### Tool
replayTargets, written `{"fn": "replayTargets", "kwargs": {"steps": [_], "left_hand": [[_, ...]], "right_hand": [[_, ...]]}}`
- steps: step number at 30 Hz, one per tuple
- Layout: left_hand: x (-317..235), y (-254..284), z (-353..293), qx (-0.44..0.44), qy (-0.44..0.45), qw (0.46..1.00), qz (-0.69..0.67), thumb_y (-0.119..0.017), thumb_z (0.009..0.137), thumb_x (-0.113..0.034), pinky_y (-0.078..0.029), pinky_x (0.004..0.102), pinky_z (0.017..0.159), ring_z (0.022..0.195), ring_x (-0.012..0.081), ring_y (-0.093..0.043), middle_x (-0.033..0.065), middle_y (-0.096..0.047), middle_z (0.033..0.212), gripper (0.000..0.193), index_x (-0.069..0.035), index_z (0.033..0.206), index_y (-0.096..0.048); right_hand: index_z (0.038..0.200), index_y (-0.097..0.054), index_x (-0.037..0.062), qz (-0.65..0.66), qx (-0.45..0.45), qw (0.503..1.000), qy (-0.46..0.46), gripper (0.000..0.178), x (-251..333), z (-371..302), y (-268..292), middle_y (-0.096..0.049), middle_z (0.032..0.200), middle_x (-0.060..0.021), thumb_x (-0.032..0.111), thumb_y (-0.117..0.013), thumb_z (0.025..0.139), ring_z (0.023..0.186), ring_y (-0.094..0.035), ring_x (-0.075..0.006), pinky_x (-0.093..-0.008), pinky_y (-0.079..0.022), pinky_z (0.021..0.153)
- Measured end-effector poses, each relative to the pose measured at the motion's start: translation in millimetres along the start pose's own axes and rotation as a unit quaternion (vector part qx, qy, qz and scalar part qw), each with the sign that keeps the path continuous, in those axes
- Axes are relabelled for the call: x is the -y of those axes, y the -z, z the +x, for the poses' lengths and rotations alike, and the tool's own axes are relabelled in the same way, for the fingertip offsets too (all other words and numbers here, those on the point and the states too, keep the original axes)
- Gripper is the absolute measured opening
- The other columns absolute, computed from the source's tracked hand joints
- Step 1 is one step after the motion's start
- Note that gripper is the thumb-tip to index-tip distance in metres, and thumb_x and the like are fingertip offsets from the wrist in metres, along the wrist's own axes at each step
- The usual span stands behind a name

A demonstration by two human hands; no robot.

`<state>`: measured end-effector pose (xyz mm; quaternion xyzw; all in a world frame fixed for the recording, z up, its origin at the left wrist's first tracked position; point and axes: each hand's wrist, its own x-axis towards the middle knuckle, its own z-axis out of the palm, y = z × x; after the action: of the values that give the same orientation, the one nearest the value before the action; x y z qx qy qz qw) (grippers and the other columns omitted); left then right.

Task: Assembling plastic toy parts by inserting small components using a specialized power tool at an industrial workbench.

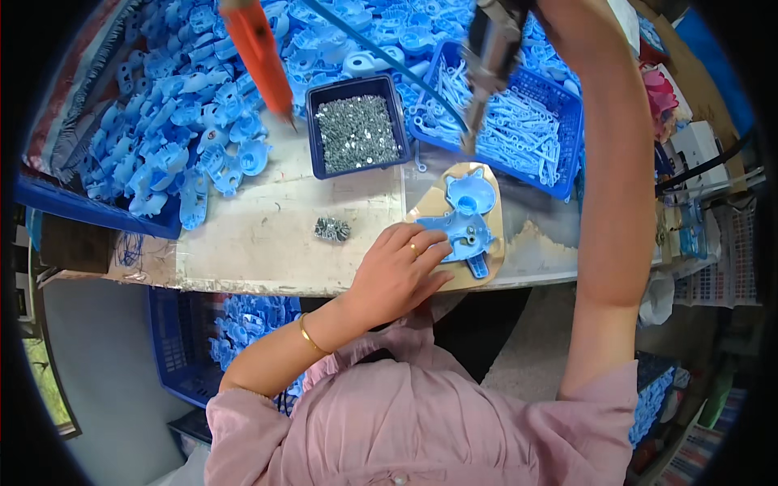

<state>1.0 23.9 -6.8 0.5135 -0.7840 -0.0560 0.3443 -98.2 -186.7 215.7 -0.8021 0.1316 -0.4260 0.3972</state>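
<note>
My left hand [401, 267], with a ring and a bracelet, presses its fingers onto the left side of a light-blue moulded plastic shell [472, 200]. That shell lies in a tan board jig [494, 186] near the table's front edge. My right arm is raised, and my right hand [571, 28] is partly cut off by the upper edge. It meets the black upper part of a metal-nosed power screwdriver [490, 65], whose tip points down above the jig. Its fingertips are hidden. A blurred orange screwdriver [259, 61] hangs further left.
A dark-blue tray of small screws [310, 109] stands mid-table, with a small pile of metal pieces [331, 229] in front. A blue basket [577, 138] holds light-blue strips. Blue shells [170, 154] heap at left and back. Below the table sits another blue crate [174, 344].
</note>
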Motion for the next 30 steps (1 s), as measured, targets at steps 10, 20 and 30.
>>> {"fn": "replayTargets", "kwargs": {"steps": [10, 20, 30], "left_hand": [[4, -26, 12, 0.049, -0.032, 0.997, 0.050, -0.076, 0.078, -0.020, -0.045, 0.0393, 0.100, 0.108, 0.0254, -0.058, 0.0055, -0.064, 0.115, 0.032, -0.007, 0.105, -0.064], [1, -35, 17, 0.033, -0.042, 0.995, 0.090, -0.073, 0.082, -0.025, -0.045, 0.0394, 0.098, 0.101, 0.0244, -0.059, 0.0051, -0.064, 0.103, 0.026, -0.008, 0.100, -0.065], [-6, -36, 15, 0.061, -0.042, 0.992, 0.106, -0.066, 0.087, -0.017, -0.043, 0.0411, 0.099, 0.104, 0.0253, -0.059, 0.0044, -0.065, 0.110, 0.016, -0.011, 0.101, -0.064]], "right_hand": [[0.130, -0.048, -0.0055, 0.185, -0.154, 0.961, -0.135, 0.063, 25, -96, -24, -0.059, 0.069, -0.0058, 0.005, -0.073, 0.073, 0.056, -0.060, -0.0151, -0.0284, -0.051, 0.058], [0.121, -0.052, -0.0073, 0.239, -0.148, 0.955, 0.093, 0.050, -37, -102, -37, -0.060, 0.070, -0.0029, 0.003, -0.074, 0.077, 0.054, -0.059, -0.0098, -0.0229, -0.045, 0.051], [0.111, -0.056, 0.0011, 0.111, -0.150, 0.982, 0.012, 0.048, 0, -73, 6, -0.058, 0.076, 0.0022, 0.034, -0.081, 0.088, 0.064, -0.057, -0.0043, -0.0192, -0.046, 0.055]]}}
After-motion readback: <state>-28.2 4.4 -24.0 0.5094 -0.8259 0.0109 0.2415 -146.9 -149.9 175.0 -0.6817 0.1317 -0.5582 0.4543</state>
